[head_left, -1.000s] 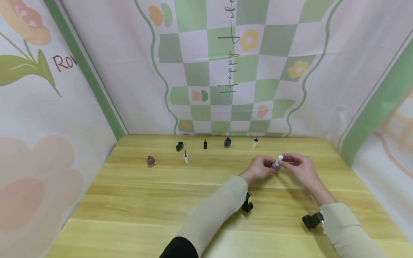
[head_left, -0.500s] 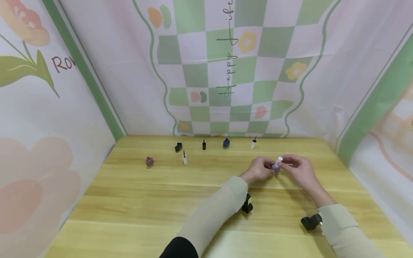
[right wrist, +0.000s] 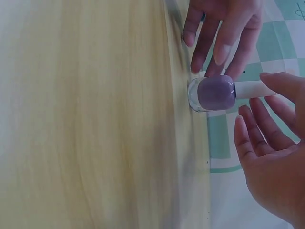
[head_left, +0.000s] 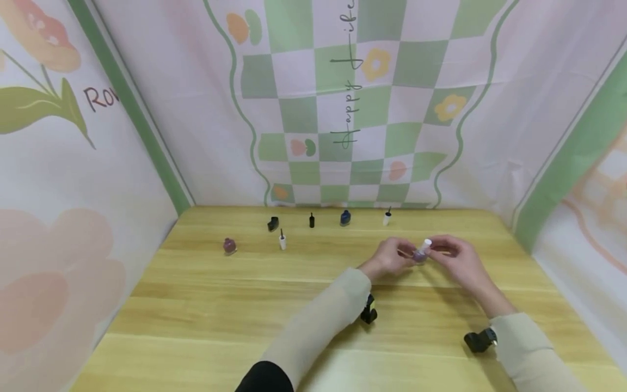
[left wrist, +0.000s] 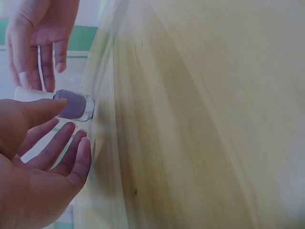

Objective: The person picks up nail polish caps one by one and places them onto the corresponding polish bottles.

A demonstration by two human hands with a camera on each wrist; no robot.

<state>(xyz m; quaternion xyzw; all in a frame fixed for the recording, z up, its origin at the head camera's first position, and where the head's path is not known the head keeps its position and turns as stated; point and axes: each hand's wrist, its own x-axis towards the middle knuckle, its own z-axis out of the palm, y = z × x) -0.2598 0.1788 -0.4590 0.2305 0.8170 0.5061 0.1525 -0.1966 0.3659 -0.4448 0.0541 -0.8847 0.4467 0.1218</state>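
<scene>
A purple nail polish bottle (right wrist: 217, 93) with a white cap (right wrist: 252, 89) stands upright on the wooden table in the right half of the head view. My right hand (head_left: 460, 261) pinches the white cap between thumb and fingers. On the bottle's other side is my left hand (head_left: 392, 257), its fingers loosely spread. The left thumb (left wrist: 45, 110) overlaps the bottle in the left wrist view; whether it touches the glass I cannot tell.
Along the back stand a dark bottle (head_left: 273, 223), a black brush cap (head_left: 312, 220), a blue bottle (head_left: 345, 218) and a white brush cap (head_left: 387, 218). Further left are a mauve bottle (head_left: 229, 246) and another white brush cap (head_left: 282, 242). Printed cloth walls surround the table (head_left: 220, 326).
The left hand's fingers have loosened from around the purple bottle, and its forearm has shifted slightly left. The right hand stays at the cap.
</scene>
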